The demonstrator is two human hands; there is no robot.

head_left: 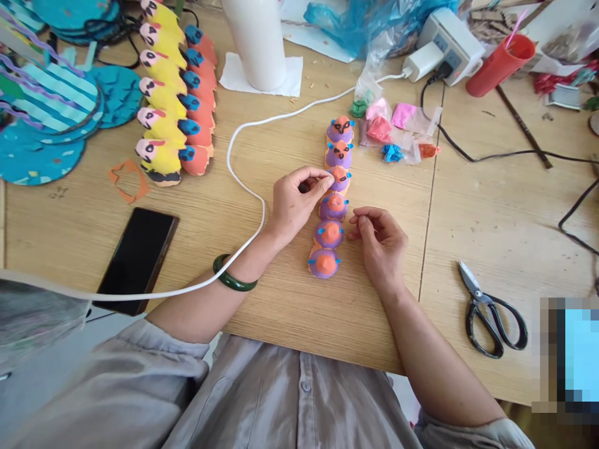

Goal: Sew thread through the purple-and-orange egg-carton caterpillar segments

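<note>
A row of several small clay figures, purple with orange faces and blue ears, runs down the middle of the table. At the third clay figure (340, 177) from the far end, my left hand (296, 201) pinches thumb and forefinger together over its face; anything between the fingertips is too small to make out. The far figures (340, 129) have dark eye marks, while the near ones (324, 264) have plain orange faces. Just right of the row, my right hand (381, 244) hovers with fingers curled in and thumb against them. What it holds, if anything, is hidden.
Bagged coloured clay (379, 129) lies beyond the row. Scissors (489, 312) rest at right, a phone (138, 259) at left. A white cable (229, 156) crosses over my left forearm. Yellow clay figures (161, 93), a white roll (257, 43) and a power strip (452, 43) stand farther back.
</note>
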